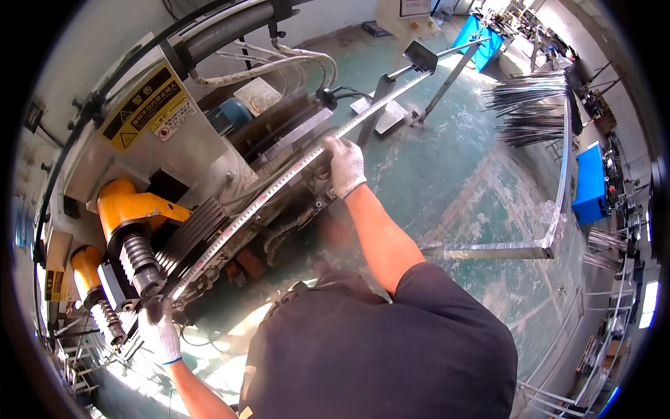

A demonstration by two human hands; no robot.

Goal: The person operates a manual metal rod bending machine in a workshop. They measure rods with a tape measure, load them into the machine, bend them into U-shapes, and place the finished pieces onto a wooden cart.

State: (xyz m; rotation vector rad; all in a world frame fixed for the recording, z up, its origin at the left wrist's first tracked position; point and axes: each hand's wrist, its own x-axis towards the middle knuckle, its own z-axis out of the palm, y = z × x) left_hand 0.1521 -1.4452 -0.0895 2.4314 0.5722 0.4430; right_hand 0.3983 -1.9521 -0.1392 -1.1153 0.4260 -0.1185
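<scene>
A pale steel tape measure (262,199) is pulled out in a long straight line beside the machine, from the lower left toward the upper right. My left hand (160,335), in a white knit glove, is closed at the tape's near end; a dark shape shows at its fingertips, too small to make out. Farther along, my right hand (347,167), also gloved, grips the tape, its thumb side against the strip. The tape's far end reaches a dark rectangular plate (421,56) on a rail.
A grey machine (202,150) with orange arms (136,209), coil springs (142,262) and hoses fills the left. A film-wrapped metal bar frame (488,250) stands at right. Thin rods (530,105) are stacked beyond it, near a blue bin (590,183).
</scene>
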